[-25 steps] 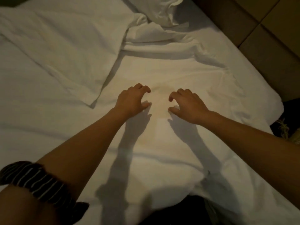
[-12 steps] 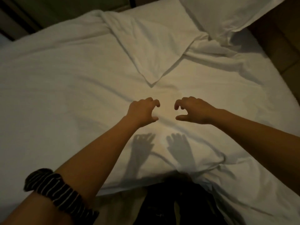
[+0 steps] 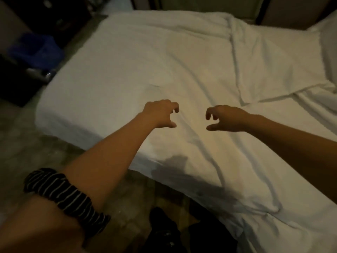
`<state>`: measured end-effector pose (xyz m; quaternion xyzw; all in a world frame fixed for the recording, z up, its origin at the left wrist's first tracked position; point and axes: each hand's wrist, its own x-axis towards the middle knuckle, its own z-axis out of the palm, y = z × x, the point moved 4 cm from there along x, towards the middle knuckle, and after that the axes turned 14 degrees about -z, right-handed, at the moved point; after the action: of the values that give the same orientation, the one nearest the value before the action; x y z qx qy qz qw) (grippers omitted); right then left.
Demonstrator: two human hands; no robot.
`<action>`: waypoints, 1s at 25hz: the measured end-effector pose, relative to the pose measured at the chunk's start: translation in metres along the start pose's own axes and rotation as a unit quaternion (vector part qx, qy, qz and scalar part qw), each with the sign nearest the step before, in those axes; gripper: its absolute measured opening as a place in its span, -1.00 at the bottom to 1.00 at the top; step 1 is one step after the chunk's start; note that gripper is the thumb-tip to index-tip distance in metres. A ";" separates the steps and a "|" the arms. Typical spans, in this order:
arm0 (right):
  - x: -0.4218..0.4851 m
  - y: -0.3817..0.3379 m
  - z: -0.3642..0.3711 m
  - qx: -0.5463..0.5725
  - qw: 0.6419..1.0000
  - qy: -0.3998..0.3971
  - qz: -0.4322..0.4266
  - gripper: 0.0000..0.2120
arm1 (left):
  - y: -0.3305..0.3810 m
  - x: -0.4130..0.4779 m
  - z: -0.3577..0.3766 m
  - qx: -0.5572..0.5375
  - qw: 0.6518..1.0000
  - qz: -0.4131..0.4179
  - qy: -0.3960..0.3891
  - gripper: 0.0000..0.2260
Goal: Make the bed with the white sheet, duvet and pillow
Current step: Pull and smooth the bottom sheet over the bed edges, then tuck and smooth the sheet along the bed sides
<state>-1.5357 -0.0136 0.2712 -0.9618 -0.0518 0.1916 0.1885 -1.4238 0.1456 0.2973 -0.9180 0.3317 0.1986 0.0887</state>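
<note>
A white sheet [image 3: 127,73] covers the mattress, with soft creases near the bed's near edge. A second white layer, the duvet [image 3: 269,57], lies folded back across the right part of the bed, its corner pointing toward me. Part of a white pillow [image 3: 328,39] shows at the far right edge. My left hand [image 3: 160,114] and my right hand [image 3: 228,118] hover side by side over the sheet, a palm's width apart. Their fingers curve down loosely, thumbs stretched toward each other, and they hold nothing.
A blue bin [image 3: 36,50] and dark furniture stand on the floor left of the bed. Tiled floor [image 3: 45,143] runs along the near side. My dark legs [image 3: 164,232] stand at the bed's edge. A panelled wall [image 3: 200,4] is behind the bed.
My hands have lifted off the sheet and drifted slightly apart. The view has pulled back and turned left, so the bed's left edge and the floor now show.
</note>
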 end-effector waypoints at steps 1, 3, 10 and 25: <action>0.020 -0.024 -0.004 -0.011 0.999 -0.014 -0.026 -0.60 | -0.031 -0.012 0.000 -0.012 1.000 -0.027 -0.001 -0.56; 0.066 -0.078 -0.009 -0.035 0.996 -0.036 -0.079 -0.60 | -0.102 -0.040 0.004 -0.026 0.996 -0.082 -0.005 -0.57; 0.245 -0.303 -0.025 -0.066 0.972 -0.060 -0.217 -0.61 | -0.372 -0.129 0.012 -0.093 0.967 -0.236 0.002 -0.60; 0.602 -0.597 -0.105 -0.117 0.918 -0.122 -0.358 -0.65 | -0.764 -0.104 -0.031 -0.211 0.907 -0.364 0.022 -0.59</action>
<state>-0.9562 0.6054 0.3796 -0.8635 -0.4372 0.2193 0.1229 -0.9953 0.7798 0.3932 -0.9763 -0.0734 0.1980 -0.0479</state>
